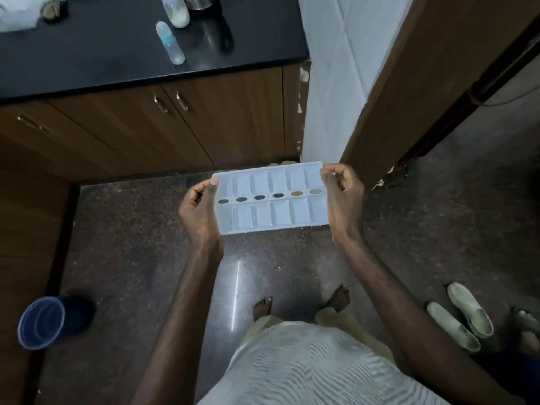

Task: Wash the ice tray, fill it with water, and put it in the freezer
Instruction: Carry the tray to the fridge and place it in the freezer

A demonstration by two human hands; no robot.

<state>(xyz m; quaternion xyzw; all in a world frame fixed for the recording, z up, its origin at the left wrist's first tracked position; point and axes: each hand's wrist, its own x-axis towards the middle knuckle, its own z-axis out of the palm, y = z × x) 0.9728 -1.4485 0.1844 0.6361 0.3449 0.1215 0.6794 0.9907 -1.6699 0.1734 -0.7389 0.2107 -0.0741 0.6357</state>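
**Ice tray held level over a dark kitchen floor**

A white rectangular plastic ice tray (277, 217) with two rows of compartments and a line of round holes down its middle is held in the air, roughly level, above the floor and well below counter height. The left hand (198, 209) grips its left short end, thumb on the rim and fingers curled underneath. The right hand (343, 197) pinches the right short end in the same way.

Below lies a dark speckled polished stone floor (131, 244), with a streak of light reflecting on it. Ahead runs a glossy black countertop (102, 57) over brown wooden cabinet doors (140, 133) with metal handles. A clear plastic feeding bottle (171, 43) lies on the counter. To the right stand a white tiled wall (336, 89) and a brown wooden door frame (415, 83). A blue plastic mug (43, 323) sits on the floor at left; a pair of pale slip-on shoes (461, 317) rests at right.
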